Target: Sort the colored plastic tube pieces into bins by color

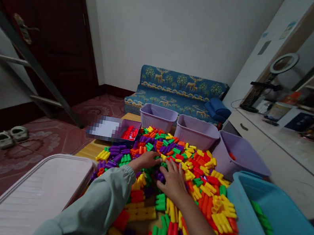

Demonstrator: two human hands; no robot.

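A thick heap of plastic building pieces (204,201) in red, yellow, green, purple and orange spreads over the table. My left hand (147,161) reaches into its middle, fingers bent together toward the right. What those fingers hold, if anything, is hidden; yellow and green pieces lie right at their tips. Just right of it, my right hand (174,179) rests palm down with fingers spread. Its fingertips touch green and purple pieces in a hollow between both hands.
Purple bins (158,118) line the far side, with a blue bin (245,212) at the right holding a few green pieces. A black box (132,122) contains red pieces. At left are a pale lid (39,190) and a ladder (43,74). Beyond stands a patterned sofa (173,90).
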